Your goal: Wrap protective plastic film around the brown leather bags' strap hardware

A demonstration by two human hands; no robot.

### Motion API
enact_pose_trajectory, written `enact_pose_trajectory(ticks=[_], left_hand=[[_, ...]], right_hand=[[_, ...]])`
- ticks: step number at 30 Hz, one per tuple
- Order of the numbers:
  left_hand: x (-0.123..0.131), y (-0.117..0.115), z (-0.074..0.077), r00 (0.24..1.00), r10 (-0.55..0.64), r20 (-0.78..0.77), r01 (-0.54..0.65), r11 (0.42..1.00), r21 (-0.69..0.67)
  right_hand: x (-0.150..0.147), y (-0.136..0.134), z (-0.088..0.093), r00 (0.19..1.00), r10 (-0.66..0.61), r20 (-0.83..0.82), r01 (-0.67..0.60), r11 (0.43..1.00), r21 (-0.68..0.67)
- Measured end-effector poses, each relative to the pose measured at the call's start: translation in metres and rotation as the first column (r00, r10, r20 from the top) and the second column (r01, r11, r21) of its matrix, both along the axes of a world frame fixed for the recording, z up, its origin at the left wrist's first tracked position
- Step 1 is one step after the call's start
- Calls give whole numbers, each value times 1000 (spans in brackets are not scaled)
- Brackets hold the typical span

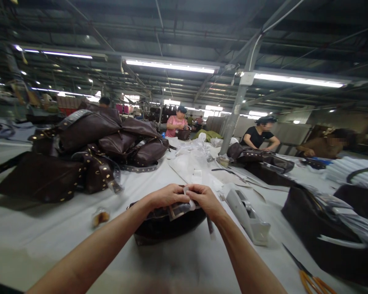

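A dark brown leather handbag [168,230] sits on the white table directly below my hands. Above its top edge, my left hand [169,196] is closed, thumb and fingers pinching a brown strap piece partly covered in clear plastic wrap [178,210]. My right hand [203,197] is closed too, its fingertips meeting the left ones on a small white strip [187,192] at the same spot. What lies between the fingertips is partly hidden. To the right of my right hand stands a grey tape dispenser [248,216].
Brown studded handbags [110,143] are piled at the left. Orange-handled scissors [313,279] lie front right, beside a large dark bag [319,232]. Crumpled clear plastic [193,153] covers the table ahead. A small brown-and-tan object [100,218] lies left. Co-workers [259,134] work across the table.
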State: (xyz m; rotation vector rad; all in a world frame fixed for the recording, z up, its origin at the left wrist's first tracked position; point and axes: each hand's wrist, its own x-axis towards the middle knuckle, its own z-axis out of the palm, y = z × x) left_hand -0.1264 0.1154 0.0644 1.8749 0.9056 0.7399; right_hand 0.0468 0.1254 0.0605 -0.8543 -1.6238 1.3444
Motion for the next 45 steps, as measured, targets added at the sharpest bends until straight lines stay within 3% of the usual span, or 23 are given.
enact_pose_trajectory(ticks=[6, 13, 20, 26, 29, 35, 37, 41, 45], left_hand=[[2, 7, -1, 997, -26, -67, 31, 997, 75], [1, 10, -3, 992, -74, -100, 91, 980, 177], [0, 8, 2, 992, -9, -123, 39, 969, 243], [5, -1, 4, 971, 181, -154, -169, 982, 89], [8, -5, 3, 965, 244, -99, -240, 969, 56], [9, -5, -4, 894, 445, -52, -436, 892, 121], [9, -4, -5, 875, 484, 15, -484, 871, 82], [7, -4, 0, 943, 324, 71, -319, 945, -77], [7, -3, 4, 970, 242, 38, -239, 969, -65]], right_hand=[[4, 0, -1, 1000, 11, -27, -12, 999, -33], [-3, 0, -12, 987, -161, 5, 154, 953, 260], [-9, 10, -16, 985, -173, -2, 170, 970, 172], [-18, 14, -34, 925, -357, -126, 378, 897, 231], [-20, 14, -38, 911, -381, -160, 410, 880, 240], [-20, 15, -36, 895, -400, -196, 436, 876, 207], [-21, 17, -36, 888, -412, -207, 448, 876, 178], [-27, 21, -36, 888, -407, -214, 445, 878, 177], [-28, 23, -37, 895, -399, -200, 435, 879, 194]])
